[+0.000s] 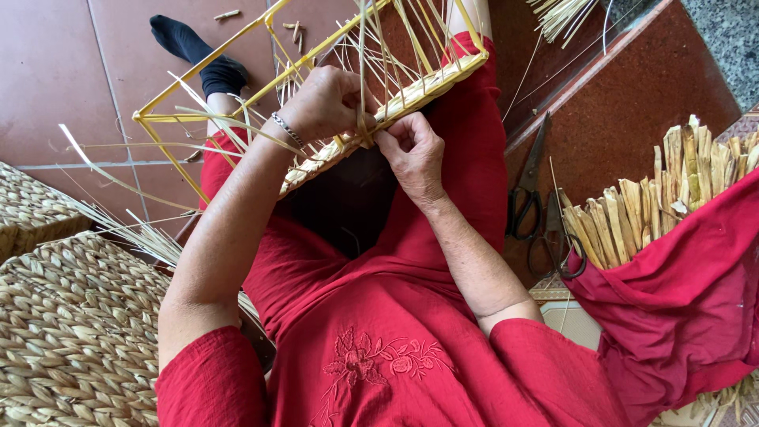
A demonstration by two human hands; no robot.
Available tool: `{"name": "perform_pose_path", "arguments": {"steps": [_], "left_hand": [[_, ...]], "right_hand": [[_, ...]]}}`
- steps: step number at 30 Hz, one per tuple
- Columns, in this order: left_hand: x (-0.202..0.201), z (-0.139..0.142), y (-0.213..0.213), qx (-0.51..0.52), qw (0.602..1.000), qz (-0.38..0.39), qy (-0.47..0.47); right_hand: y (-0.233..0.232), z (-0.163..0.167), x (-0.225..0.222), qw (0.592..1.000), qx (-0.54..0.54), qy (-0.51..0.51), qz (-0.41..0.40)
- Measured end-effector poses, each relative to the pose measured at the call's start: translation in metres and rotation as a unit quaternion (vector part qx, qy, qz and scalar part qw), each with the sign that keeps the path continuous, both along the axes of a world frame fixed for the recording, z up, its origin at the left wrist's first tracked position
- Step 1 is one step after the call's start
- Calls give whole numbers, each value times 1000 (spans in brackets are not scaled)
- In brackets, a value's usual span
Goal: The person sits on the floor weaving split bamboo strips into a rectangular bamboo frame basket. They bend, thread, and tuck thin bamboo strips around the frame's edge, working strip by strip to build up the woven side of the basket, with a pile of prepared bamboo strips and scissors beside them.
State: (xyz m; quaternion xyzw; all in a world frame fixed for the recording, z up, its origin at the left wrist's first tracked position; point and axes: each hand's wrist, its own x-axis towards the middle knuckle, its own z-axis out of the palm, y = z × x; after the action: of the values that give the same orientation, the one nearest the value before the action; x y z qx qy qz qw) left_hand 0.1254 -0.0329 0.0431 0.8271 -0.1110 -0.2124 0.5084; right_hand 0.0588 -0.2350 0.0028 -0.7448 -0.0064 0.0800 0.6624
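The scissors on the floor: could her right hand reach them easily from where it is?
Probably yes. The scissors lie on the bare floor on her right side, with nothing between them and the right hand. That hand is pinching a straw strand at the yellow frame, so she must let go first.

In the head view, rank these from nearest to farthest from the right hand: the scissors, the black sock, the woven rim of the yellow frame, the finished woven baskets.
From the right hand:
1. Woven rim of the yellow frame, touching the fingers, just above.
2. Scissors, on the floor to its right.
3. Black sock, upper left, beyond the frame.
4. Woven baskets, far lower left.
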Motion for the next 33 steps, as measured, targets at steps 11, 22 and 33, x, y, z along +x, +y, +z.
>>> {"name": "perform_pose_path", "arguments": {"steps": [11, 22, 33], "left_hand": [[-1, 0, -5, 47, 998, -25, -33], [-12, -1, -2, 7, 999, -34, -33], [-33, 25, 11, -69, 996, -49, -25]], "right_hand": [[7, 5, -3, 993, -76, -84, -25], [0, 39, -1, 912, -235, -336, 28], [-20, 18, 7, 951, -200, -235, 28]]}}
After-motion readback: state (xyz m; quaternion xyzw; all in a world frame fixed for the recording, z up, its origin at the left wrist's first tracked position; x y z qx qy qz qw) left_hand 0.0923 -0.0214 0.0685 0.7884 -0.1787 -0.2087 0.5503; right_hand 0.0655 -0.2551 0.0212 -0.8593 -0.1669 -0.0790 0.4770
